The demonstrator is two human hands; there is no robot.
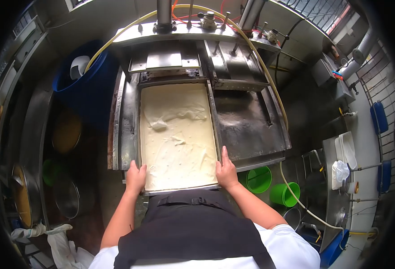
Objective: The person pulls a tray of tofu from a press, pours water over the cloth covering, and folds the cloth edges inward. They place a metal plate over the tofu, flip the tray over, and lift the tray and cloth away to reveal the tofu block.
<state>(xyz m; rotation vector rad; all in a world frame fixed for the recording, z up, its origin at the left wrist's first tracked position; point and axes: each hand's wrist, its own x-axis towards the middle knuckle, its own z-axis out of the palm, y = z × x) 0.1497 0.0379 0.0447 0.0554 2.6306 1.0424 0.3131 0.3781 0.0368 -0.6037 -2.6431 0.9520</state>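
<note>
A rectangular metal tray lies lengthwise in front of me, its near end against my apron. It holds a pale, cream-coloured soft sheet, possibly bean curd or cloth, with wrinkles and a raised fold across its far half. My left hand grips the tray's near left side, thumb up, its other fingers partly hidden. On the near right side, my right hand holds the edge with its index finger stretched forward along it.
Behind the tray stands a metal press with upright cylinders and hoses. A bare metal plate lies to the right. Green buckets are on the floor at right, and a blue barrel stands at left. A yellowish hose arches over the press.
</note>
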